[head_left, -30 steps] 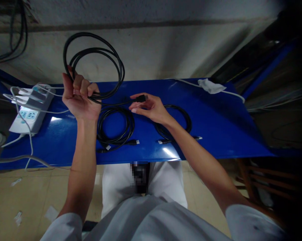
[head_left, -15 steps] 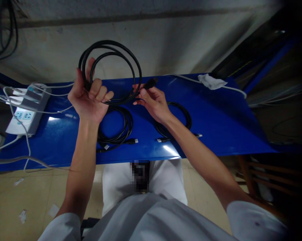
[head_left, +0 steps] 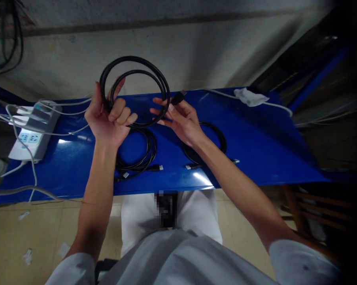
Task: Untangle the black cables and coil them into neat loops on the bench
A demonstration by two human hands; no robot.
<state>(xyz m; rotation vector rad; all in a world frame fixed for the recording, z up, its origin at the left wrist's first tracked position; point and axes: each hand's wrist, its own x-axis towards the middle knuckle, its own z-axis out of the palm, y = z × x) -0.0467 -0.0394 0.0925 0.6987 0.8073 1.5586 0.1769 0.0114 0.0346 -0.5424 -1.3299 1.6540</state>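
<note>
Raised over the table is a black cable (head_left: 131, 59) wound in large loops. The curled fingers of my left hand (head_left: 111, 122) close around the left side of the loops. On the right side, my right hand (head_left: 186, 122) pinches the cable close to its plug (head_left: 178, 97), thumb on top and the other fingers spread behind. Below my hands, a coiled black cable (head_left: 152, 145) with silver-tipped plugs lies on the blue table (head_left: 261, 146). Another coiled black cable (head_left: 221, 136) sits partly hidden under my right hand and forearm.
To the left stands a white power strip (head_left: 40, 136) with adapters and white cords. A white cord with a crumpled white wrap (head_left: 251, 97) crosses the back right of the table. Behind is a wall (head_left: 77, 59); a wooden chair (head_left: 317, 209) stands lower right.
The held loops have shifted slightly right and down, and their strands lie closer together. My left hand has moved a little right; my right hand stays nearly in place by the plug.
</note>
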